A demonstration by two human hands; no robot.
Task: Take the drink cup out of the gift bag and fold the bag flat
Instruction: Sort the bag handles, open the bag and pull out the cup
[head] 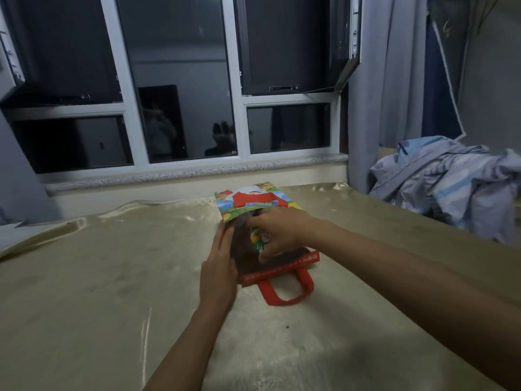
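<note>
Two bare hands work at a gift bag lying on a beige-covered counter by a dark window.

The counter fills the lower view — a heap of pale blue cloth sits at its right edge. The colourful gift bag lies with its red handle nearest. The left hand presses flat, fingers straight, along its left side; the right hand reaches into the mouth, fingers curled — its grip can't be told.
</note>
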